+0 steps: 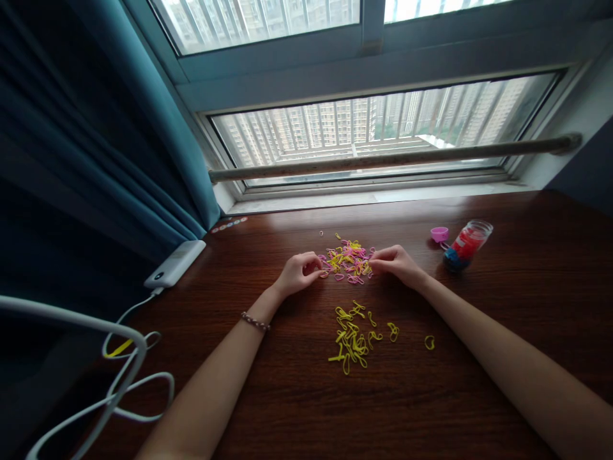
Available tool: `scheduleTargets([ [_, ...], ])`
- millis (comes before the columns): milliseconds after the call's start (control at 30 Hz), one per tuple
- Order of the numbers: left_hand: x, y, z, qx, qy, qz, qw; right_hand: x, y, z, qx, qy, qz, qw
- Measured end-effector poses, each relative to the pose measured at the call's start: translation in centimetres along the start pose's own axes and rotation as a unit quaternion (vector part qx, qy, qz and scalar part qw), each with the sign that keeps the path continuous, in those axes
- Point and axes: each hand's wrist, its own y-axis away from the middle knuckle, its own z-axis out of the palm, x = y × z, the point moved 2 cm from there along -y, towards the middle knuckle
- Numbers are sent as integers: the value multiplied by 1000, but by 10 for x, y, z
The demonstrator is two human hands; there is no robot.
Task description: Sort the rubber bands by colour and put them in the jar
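Observation:
A mixed heap of pink and yellow rubber bands [348,259] lies on the dark wooden table [502,332]. My left hand [299,273] rests at the heap's left edge, fingers curled and pinched at a band. My right hand [395,262] sits at its right edge, fingers also pinched together at the bands. Closer to me lies a separate pile of only yellow bands [352,335], with a stray yellow band [430,342] to its right. A beaded bracelet [255,322] circles my left wrist.
A clear jar [463,246] with red and blue contents lies tipped at the right, its pink lid [439,234] beside it. A white power bank [174,263] with a white cable [119,358] sits at the left by the blue curtain [119,128]. The window sill runs behind.

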Motion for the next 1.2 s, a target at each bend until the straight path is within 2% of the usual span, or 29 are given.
scheduleTargets([
  [67, -4, 1, -2, -13, -39, 9, 999, -2, 1, 3, -50, 2, 4, 999],
  [100, -4, 1, -2, -16, -54, 11, 998, -1, 1, 3, -39, 17, 1, 999],
  [167, -4, 1, -1, -19, -77, 17, 997, 2, -1, 1, 31, 73, -16, 997],
  [267, -1, 1, 2, -20, -94, 24, 995, 11, -3, -1, 117, 191, -27, 974],
  [433, -4, 1, 5, -11, -83, 18, 996, 19, -4, -1, 108, 306, -15, 946],
  [600, -9, -2, 4, 41, 50, -39, 997, 21, -5, -3, 84, 318, -15, 944],
  [700, -8, -5, 3, 67, 167, -67, 981, 23, -6, -5, 83, 313, -18, 946],
  [800, -8, -7, 4, 72, 231, -84, 967, 24, -6, -6, 88, 298, -22, 950],
  [1000, -16, -7, 7, 98, 247, -92, 960, 28, -7, -6, 91, 280, -35, 955],
  [1200, -24, -6, 6, 124, 205, -87, 967, 27, -7, -6, 90, 316, -35, 944],
])
